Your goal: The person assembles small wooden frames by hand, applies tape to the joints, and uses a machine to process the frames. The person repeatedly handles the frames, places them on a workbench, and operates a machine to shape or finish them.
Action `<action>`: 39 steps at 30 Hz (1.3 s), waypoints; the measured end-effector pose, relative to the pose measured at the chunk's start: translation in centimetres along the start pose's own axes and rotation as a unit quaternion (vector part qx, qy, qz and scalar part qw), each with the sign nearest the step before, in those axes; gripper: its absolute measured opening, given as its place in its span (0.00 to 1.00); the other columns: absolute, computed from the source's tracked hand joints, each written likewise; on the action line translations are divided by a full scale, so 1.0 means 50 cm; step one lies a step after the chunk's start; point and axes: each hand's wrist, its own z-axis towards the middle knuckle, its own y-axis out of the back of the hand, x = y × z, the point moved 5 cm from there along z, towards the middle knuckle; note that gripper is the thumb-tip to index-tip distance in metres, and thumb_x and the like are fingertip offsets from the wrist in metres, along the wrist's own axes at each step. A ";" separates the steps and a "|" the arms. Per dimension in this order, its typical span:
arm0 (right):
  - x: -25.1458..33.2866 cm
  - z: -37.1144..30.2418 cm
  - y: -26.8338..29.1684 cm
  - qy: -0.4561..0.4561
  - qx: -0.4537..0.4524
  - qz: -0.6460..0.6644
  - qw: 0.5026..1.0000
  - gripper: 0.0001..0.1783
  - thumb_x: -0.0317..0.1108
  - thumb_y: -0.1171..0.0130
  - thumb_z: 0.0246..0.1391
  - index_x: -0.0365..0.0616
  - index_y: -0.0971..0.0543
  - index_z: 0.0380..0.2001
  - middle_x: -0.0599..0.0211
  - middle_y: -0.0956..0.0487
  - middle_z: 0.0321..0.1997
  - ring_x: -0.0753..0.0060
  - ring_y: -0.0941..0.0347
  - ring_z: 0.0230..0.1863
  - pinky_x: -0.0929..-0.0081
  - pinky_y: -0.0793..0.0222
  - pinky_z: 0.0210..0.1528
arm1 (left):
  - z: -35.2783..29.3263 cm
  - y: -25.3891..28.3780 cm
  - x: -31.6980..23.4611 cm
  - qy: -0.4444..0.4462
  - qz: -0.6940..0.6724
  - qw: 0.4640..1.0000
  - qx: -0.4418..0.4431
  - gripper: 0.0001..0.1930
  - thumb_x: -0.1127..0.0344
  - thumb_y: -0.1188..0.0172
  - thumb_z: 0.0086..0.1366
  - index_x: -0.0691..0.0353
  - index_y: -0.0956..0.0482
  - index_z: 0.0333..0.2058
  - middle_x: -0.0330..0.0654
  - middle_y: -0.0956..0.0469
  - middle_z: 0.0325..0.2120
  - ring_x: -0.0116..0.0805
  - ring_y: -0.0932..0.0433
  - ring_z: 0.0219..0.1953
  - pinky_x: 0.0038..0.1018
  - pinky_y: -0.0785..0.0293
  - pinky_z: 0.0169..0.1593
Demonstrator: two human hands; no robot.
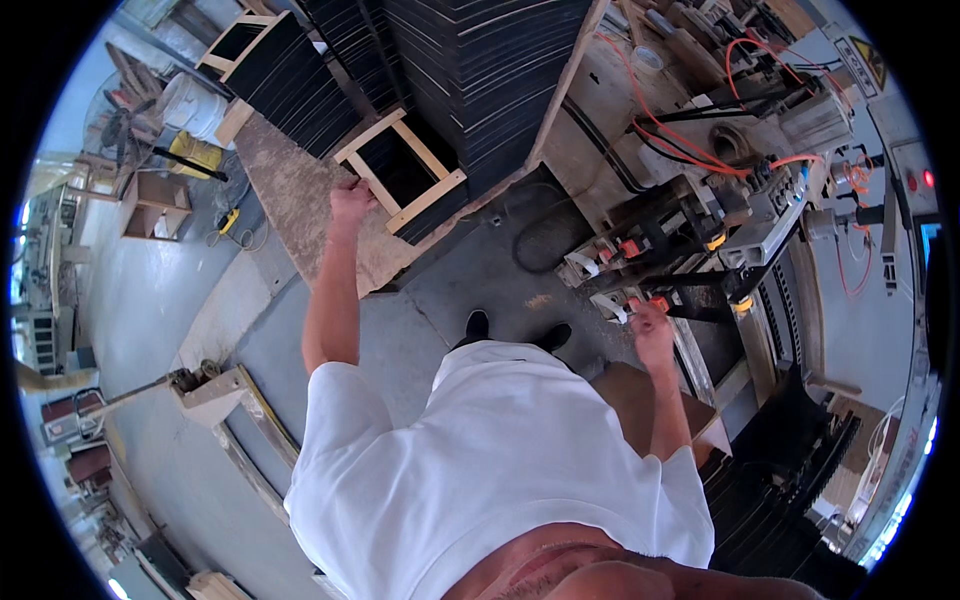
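Note:
My left hand (350, 198) is out ahead on the left, its fingers curled at the near left rail of a pale wooden frame (436, 198). That rectangular frame lies on top of a low stack of black-sided pieces, on a worn board table (285, 185). On the right, my right hand (653, 338) is closed beside a red-orange part (657, 304) of a machine (690, 250). What its fingers hold, if anything, is hidden. A similar red part (629, 248) sits a little farther off on the machine.
Tall black stacks (520, 80) rise behind the frame, and another wooden-topped stack (270, 60) stands far left. Orange hoses (690, 150) run over the machine. A cardboard box (625, 400) is by my right forearm. A white bucket (192, 108) and an open wooden box (155, 205) stand left.

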 end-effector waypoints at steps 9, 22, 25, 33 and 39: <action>-0.046 -0.138 -0.138 -0.079 0.019 -0.045 0.996 0.10 0.24 0.39 0.48 0.37 0.20 0.37 0.55 0.19 0.30 0.60 0.20 0.34 0.69 0.25 0.37 | -0.133 -0.044 -0.072 -0.229 0.363 0.900 -0.070 0.27 0.58 0.29 0.54 0.68 0.23 0.50 0.52 0.21 0.46 0.49 0.20 0.44 0.36 0.25 0.48; -0.017 -0.295 -0.028 -0.180 -0.001 -0.139 0.974 0.17 0.36 0.41 0.54 0.43 0.22 0.46 0.55 0.20 0.44 0.47 0.24 0.46 0.56 0.26 0.48 | -0.229 -0.240 -0.066 -0.415 0.481 0.759 0.144 0.22 0.60 0.33 0.58 0.68 0.22 0.47 0.55 0.19 0.38 0.53 0.21 0.39 0.44 0.26 0.44; 0.022 -0.265 0.094 -0.111 -0.035 -0.154 0.981 0.16 0.34 0.43 0.52 0.42 0.25 0.44 0.53 0.25 0.46 0.46 0.25 0.46 0.54 0.27 0.46 | -0.175 -0.164 -0.022 -0.391 0.553 0.729 0.099 0.25 0.60 0.34 0.58 0.65 0.23 0.52 0.54 0.20 0.44 0.53 0.20 0.44 0.43 0.25 0.47; 0.314 -0.448 0.790 0.008 -0.347 -0.590 0.729 0.13 0.30 0.38 0.44 0.45 0.19 0.37 0.67 0.20 0.42 0.61 0.23 0.45 0.62 0.29 0.47 | -0.268 -0.201 -0.067 -0.383 0.672 0.632 -0.046 0.29 0.59 0.33 0.59 0.65 0.28 0.57 0.54 0.23 0.49 0.52 0.25 0.52 0.45 0.31 0.56; 0.455 -0.891 1.211 -0.433 -0.497 -0.595 0.460 0.14 0.36 0.42 0.53 0.36 0.19 0.39 0.53 0.17 0.42 0.52 0.22 0.46 0.67 0.26 0.48 | -0.517 -0.353 0.006 -0.533 0.382 0.732 0.185 0.17 0.70 0.42 0.62 0.71 0.23 0.49 0.58 0.22 0.47 0.52 0.23 0.49 0.40 0.29 0.55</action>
